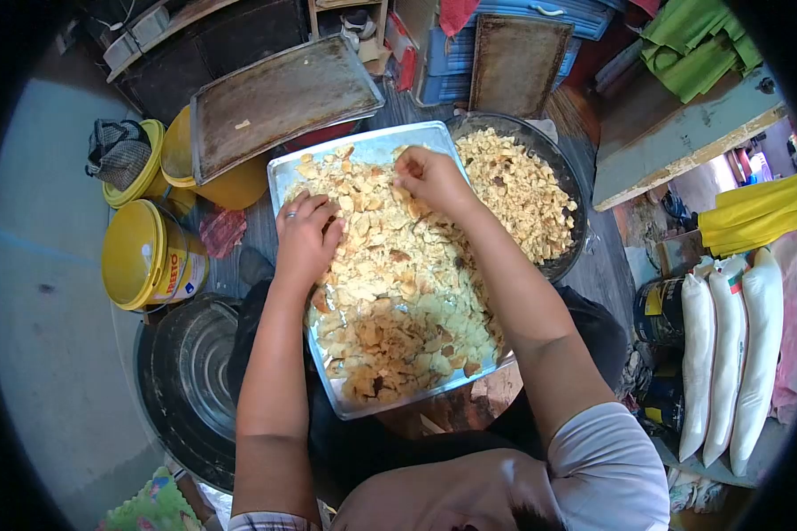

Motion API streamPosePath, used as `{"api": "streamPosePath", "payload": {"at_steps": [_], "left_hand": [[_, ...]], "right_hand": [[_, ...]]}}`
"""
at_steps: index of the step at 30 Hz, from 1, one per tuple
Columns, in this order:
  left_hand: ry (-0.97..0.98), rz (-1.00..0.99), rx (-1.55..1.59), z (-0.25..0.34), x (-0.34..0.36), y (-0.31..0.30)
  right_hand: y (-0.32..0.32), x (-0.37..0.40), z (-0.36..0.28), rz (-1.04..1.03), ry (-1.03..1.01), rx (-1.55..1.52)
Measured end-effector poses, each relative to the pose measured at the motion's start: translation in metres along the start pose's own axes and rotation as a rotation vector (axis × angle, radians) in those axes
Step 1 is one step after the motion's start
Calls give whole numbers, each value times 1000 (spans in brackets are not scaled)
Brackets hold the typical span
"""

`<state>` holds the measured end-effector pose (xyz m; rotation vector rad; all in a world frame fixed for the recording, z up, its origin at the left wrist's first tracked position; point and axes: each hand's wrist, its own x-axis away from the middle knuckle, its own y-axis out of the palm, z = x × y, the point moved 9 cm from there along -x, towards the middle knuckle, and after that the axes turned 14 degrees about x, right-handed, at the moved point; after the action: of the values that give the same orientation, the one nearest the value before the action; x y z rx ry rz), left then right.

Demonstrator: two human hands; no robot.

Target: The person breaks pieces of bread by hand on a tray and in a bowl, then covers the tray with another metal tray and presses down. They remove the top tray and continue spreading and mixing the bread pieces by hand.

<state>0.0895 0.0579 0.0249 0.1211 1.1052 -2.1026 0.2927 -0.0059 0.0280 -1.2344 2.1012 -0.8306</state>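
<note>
Chips [398,239] cover our tray [427,134] over our lap. Our left hand [308,237] lies loosely open at their edge; our right hand [429,180] curls half-closed, its hold unclear. Uneven pressure could tip the tray, spilling pieces over its side.

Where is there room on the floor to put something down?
Right side: a narrow strip of bare floor between the pan of pieces and the dark buckets. It's crowded on the left, with yellow buckets. The tray is mostly covered.
</note>
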Motion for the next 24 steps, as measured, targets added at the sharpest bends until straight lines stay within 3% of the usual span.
{"api": "streamPosePath", "payload": {"at_steps": [1, 2, 4, 5, 7, 8, 11, 13, 15, 16, 17, 19, 21, 24], "left_hand": [[6, 4, -12, -2, 0, 0], [12, 8, -24, -2, 1, 0], [13, 19, -24, 2, 0, -4], [12, 27, -24, 4, 1, -5], [11, 46, -20, 3, 2, -8], [14, 63, -18, 4, 1, -10], [-46, 70, -44, -7, -2, -13], [-38, 119, -53, -3, -4, -19], [-25, 162, -62, -3, -4, -21], [-79, 112, -60, -13, -3, -15], [-131, 64, -59, -22, -2, -10], [-135, 83, 35, -18, -3, -16], [-146, 103, 130, -19, -5, -20], [-233, 261, 266, -39, -4, -33]], "right_hand": [[13, 2, 6, -135, 62, -1], [14, 3, 9, -135, 62, 0], [0, 6, -22, 89, -286, 421], [2, 6, -23, 86, -291, 422], [18, 4, -4, -213, -4, 214], [15, 3, -7, -212, -7, 216], [4, -4, -18, -85, -85, 271], [-10, -11, -33, 218, -289, 318], [11, -20, -33, 244, -404, 339], [17, -18, -44, 269, -521, 361], [19, -20, -44, 275, -517, 360], [44, -31, -42, -97, -414, 282], [43, -43, -48, -89, -392, 372], [54, -64, -56, -36, -411, 191]]}}
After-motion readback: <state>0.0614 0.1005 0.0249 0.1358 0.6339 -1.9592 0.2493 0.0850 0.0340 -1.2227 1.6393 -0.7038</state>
